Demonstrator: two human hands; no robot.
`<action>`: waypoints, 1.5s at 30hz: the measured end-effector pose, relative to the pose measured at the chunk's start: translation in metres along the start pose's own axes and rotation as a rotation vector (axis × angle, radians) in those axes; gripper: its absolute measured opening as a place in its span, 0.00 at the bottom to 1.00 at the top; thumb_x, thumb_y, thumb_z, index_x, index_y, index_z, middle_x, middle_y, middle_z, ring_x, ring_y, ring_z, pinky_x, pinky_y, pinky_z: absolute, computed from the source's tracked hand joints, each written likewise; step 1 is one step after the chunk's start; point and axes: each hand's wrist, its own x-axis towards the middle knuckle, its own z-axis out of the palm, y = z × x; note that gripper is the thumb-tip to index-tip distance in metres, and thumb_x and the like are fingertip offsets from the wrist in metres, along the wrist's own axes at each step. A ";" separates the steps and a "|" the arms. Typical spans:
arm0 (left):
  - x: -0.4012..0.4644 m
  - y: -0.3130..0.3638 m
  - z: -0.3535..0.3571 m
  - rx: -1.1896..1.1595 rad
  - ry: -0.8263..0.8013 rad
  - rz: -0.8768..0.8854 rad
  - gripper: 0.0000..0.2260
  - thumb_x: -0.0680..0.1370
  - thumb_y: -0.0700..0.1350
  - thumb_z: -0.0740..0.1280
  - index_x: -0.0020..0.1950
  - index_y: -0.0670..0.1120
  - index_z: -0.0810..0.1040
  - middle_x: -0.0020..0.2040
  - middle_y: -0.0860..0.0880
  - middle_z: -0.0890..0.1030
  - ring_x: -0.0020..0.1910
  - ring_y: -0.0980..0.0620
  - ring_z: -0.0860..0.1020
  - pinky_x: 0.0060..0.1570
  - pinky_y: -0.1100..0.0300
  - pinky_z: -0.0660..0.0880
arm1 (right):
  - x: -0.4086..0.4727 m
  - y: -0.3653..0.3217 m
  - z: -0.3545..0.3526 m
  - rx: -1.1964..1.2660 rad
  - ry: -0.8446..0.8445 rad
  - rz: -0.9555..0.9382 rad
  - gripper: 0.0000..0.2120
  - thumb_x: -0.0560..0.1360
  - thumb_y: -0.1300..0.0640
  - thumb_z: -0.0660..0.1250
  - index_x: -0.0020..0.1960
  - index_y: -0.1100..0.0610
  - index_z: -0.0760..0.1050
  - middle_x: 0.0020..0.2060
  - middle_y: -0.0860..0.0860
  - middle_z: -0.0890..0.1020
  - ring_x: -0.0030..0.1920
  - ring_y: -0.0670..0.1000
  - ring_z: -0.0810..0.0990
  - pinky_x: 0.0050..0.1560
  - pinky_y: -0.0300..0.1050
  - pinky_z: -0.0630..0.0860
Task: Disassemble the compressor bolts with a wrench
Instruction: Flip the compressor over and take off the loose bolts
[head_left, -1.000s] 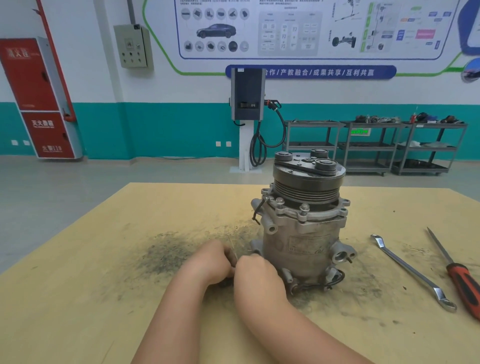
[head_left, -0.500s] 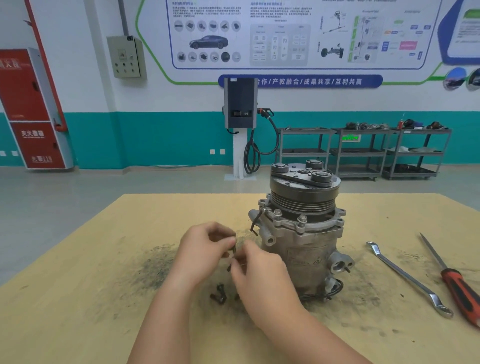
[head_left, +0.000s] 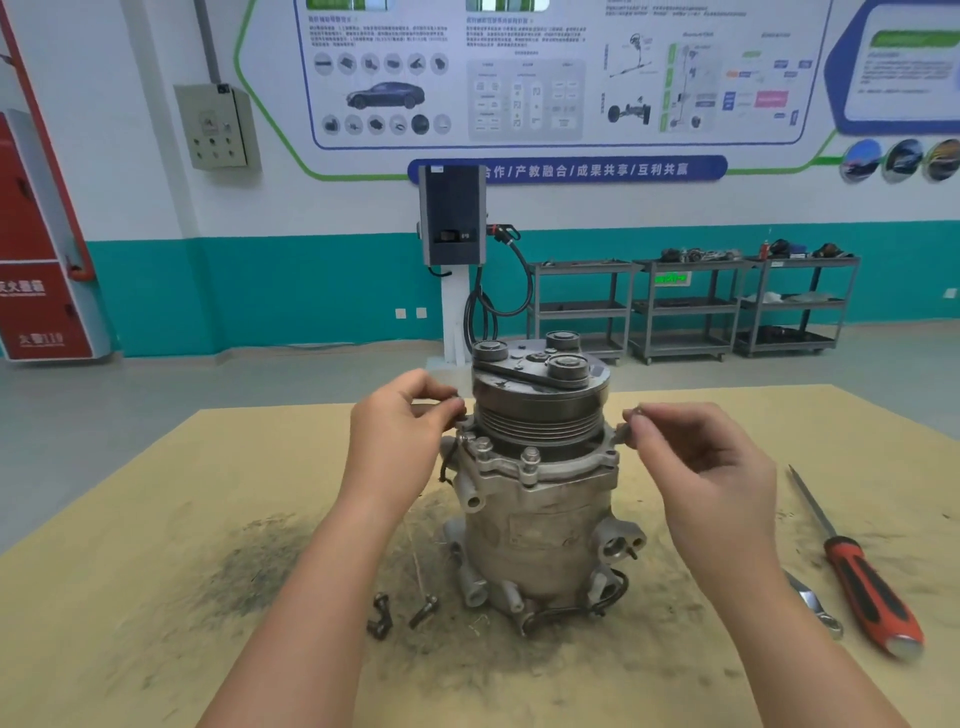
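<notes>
Head view: I see the dull cast-metal compressor (head_left: 540, 499) standing upright mid-bench, its ribbed pulley on top. My left hand (head_left: 400, 436) pinches a bolt at the flange's left rim; my right hand (head_left: 711, 467) pinches a small, blurred part at the right rim. Loose bolts (head_left: 402, 613) lie toward the near edge on the sooty bench (head_left: 156, 571). The wrench (head_left: 815, 608) is half hidden behind my right forearm, beside an orange-handled screwdriver (head_left: 872, 587).
</notes>
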 end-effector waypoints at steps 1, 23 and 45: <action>0.000 -0.002 -0.001 -0.013 -0.001 -0.001 0.10 0.76 0.37 0.72 0.37 0.49 0.80 0.34 0.54 0.84 0.37 0.57 0.84 0.30 0.74 0.72 | 0.002 0.001 -0.001 -0.006 -0.038 0.034 0.12 0.73 0.65 0.71 0.44 0.47 0.82 0.40 0.46 0.85 0.42 0.46 0.84 0.46 0.36 0.79; -0.006 -0.013 -0.001 0.021 -0.088 0.085 0.11 0.78 0.38 0.69 0.41 0.52 0.82 0.42 0.56 0.85 0.46 0.58 0.82 0.49 0.63 0.78 | 0.001 -0.005 -0.003 -0.179 -0.119 -0.177 0.14 0.72 0.65 0.72 0.49 0.46 0.81 0.43 0.41 0.85 0.45 0.43 0.84 0.50 0.37 0.79; -0.052 -0.048 -0.056 0.805 -0.654 -0.350 0.09 0.78 0.42 0.68 0.44 0.56 0.75 0.47 0.55 0.75 0.43 0.56 0.77 0.41 0.65 0.70 | -0.019 -0.012 0.010 -0.276 0.138 -0.321 0.03 0.75 0.57 0.70 0.43 0.53 0.81 0.43 0.52 0.76 0.46 0.51 0.75 0.48 0.44 0.73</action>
